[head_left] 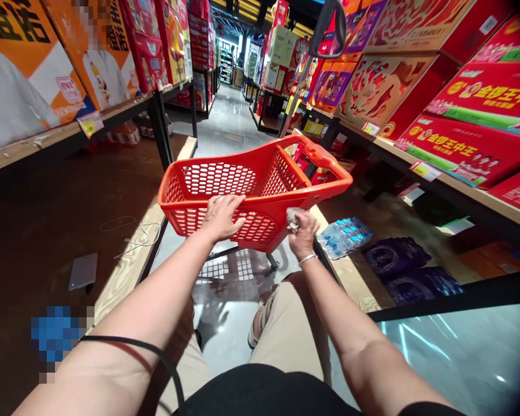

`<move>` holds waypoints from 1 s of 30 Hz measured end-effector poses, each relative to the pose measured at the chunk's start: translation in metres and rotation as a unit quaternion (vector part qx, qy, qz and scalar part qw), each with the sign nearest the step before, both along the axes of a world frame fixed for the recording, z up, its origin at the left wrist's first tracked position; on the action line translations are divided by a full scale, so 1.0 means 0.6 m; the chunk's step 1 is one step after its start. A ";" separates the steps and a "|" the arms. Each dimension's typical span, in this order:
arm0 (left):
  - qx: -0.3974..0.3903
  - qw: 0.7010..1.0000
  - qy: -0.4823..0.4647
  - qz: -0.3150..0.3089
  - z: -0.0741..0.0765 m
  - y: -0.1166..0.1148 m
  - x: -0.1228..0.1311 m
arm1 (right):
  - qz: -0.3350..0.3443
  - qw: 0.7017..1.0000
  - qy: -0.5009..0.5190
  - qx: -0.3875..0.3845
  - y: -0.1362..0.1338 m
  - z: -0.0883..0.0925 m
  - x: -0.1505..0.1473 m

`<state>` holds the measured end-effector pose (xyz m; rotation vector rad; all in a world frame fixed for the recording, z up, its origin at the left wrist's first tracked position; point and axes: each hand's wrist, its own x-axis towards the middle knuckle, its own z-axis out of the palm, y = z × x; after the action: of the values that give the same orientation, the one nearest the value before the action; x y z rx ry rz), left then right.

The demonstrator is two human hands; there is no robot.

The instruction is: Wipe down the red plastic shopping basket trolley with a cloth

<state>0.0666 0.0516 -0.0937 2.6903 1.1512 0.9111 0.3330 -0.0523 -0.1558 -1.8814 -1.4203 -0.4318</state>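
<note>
A red plastic shopping cart point(260, 199) stands crosswise in front of me, its handle to the right. My left hand point(221, 218) lies against the near rim of its basket, fingers stretched out and thumb apart. Closed around a crumpled greyish cloth point(293, 220), my right hand point(303, 232) is beside the cart's near right side. Whether the cloth touches the cart, I cannot tell. Through the honeycomb holes, the part of the basket that shows holds nothing I can make out.
Shelves of boxed goods line both sides, with orange cartons point(99, 58) left and red boxes point(450, 144) right. A shrink-wrapped pack of water bottles point(345, 237) sits on the low right platform. A power bank point(84, 271) and white cable point(143, 234) lie at left. The aisle floor point(229, 107) runs ahead.
</note>
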 end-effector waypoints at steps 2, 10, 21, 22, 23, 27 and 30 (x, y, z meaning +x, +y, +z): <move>0.003 1.000 -0.001 0.001 -0.007 0.003 0.004 | -0.005 0.994 0.064 -0.086 -0.003 -0.065 -0.044; 0.025 1.000 0.000 0.007 -0.011 0.004 -0.013 | 0.074 0.995 0.039 -0.059 -0.010 0.005 -0.068; 0.033 0.999 -0.024 0.010 -0.014 -0.001 -0.030 | 0.001 0.996 -0.073 0.042 0.006 0.180 -0.040; 0.030 0.999 -0.024 0.010 -0.015 -0.001 -0.030 | 0.049 0.994 -0.093 0.008 0.008 0.167 -0.058; 0.028 0.999 -0.024 0.008 -0.015 -0.001 -0.030 | 0.100 0.988 -0.113 -0.026 0.010 0.150 -0.075; 0.034 0.999 -0.021 0.003 -0.016 0.003 -0.033 | 0.188 0.962 -0.156 -0.125 0.008 0.055 -0.109; 0.039 0.999 -0.025 0.001 -0.017 0.008 -0.038 | 0.166 0.959 -0.164 -0.161 -0.004 -0.015 -0.112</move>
<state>0.0437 0.0564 -0.1038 2.7107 1.1321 1.0372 0.2660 -0.0548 -0.1649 -1.8207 -2.0971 -0.3749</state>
